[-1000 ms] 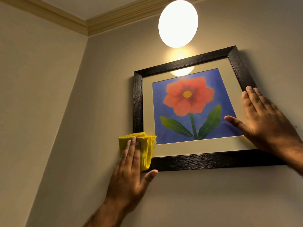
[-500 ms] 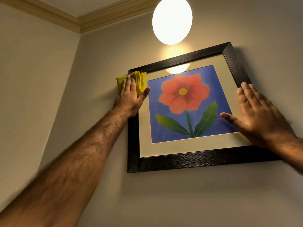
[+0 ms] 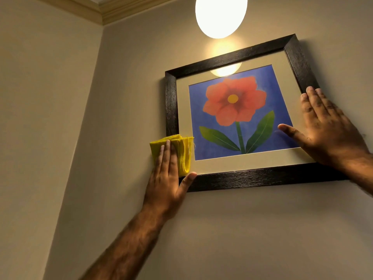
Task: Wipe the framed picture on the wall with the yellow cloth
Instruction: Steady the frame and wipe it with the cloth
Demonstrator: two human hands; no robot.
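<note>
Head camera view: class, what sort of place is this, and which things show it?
Probably a room in a home: a dark wooden framed flower picture on a beige painted wall, cream moulded cornice, and a glowing round lamp.

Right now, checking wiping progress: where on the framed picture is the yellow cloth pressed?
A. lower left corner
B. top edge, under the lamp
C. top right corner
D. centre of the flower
A: the left hand presses the yellow cloth flat over the framed picture at its lower left corner.
</note>
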